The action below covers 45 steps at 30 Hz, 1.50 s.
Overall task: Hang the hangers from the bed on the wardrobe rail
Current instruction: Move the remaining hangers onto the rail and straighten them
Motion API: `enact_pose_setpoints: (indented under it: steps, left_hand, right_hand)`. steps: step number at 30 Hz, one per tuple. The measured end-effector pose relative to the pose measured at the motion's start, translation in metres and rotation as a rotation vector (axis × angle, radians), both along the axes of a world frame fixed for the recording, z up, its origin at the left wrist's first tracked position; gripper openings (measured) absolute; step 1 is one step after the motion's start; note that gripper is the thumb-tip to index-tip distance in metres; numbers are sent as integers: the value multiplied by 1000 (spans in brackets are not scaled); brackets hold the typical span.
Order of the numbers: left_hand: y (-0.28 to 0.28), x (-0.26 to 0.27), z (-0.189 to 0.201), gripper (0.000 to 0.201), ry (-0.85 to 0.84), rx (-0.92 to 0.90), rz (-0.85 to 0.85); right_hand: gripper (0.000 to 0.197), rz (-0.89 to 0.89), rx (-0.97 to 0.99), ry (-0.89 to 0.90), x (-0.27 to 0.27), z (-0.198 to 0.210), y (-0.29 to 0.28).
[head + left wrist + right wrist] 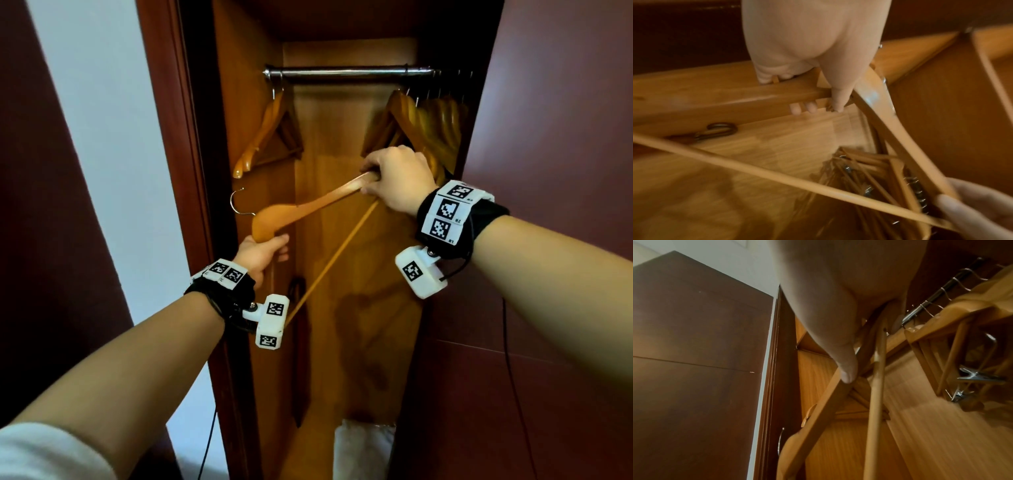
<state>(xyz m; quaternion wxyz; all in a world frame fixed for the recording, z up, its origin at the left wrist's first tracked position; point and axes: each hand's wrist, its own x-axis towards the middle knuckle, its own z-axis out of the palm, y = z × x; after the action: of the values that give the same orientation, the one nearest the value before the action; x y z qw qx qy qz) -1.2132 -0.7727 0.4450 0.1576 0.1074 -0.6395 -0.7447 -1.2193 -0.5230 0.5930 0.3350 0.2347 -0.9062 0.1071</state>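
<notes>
A wooden hanger (pixel 318 202) hangs tilted in the open wardrobe, below the metal rail (pixel 346 72). Its steel hook (pixel 239 202) points left, clear of the rail. My left hand (pixel 265 251) grips the hanger's middle just under the hook, fingers curled round the wood (pixel 818 91). At the hanger's upper right end my right hand (pixel 394 178) holds on, thumb on the arm (pixel 846 369). The thin crossbar (pixel 329 260) slants down towards my left wrist. One hanger (pixel 270 133) hangs at the rail's left end, and several hangers (pixel 435 123) bunch at its right.
Dark red wardrobe panels (pixel 555 137) flank the narrow opening, with a white wall (pixel 102 137) on the left. A white bundle (pixel 363 448) lies on the wardrobe floor. A dark object (pixel 298 291) leans in the left corner. The rail's middle stretch is bare.
</notes>
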Motion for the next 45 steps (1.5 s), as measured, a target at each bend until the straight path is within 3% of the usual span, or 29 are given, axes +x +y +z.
enact_pose_setpoints:
  steps: [2, 7, 10, 17, 23, 30, 35, 40, 45]
  left_hand:
    - [-6, 7, 8, 26, 12, 21, -26]
    - [-15, 21, 24, 39, 83, 23, -30]
    - [-13, 25, 33, 28, 116, 24, -13]
    - [3, 17, 56, 27, 143, 52, -8]
    - [31, -2, 76, 12, 171, 109, -45]
    - [67, -27, 101, 16, 161, 188, -169]
    - [83, -52, 112, 10, 118, 319, -192]
    - [91, -71, 121, 7, 120, 324, -203]
    - [91, -83, 131, 12, 164, 305, -247]
  right_hand:
    - [36, 13, -3, 65, -9, 1, -7]
    - [41, 40, -38, 87, -27, 1, -22]
    - [51, 111, -105, 64, -27, 0, -31]
    - [52, 272, -191, -107, -26, -3, -47]
    - [52, 339, -94, -223, -31, -7, -45]
    - [45, 289, 34, -534, -42, -25, -30]
    - [36, 277, 42, -616, -45, -35, -18]
    - [36, 236, 20, -659, -53, -39, -16]
    - [45, 225, -124, -730, -61, -33, -23]
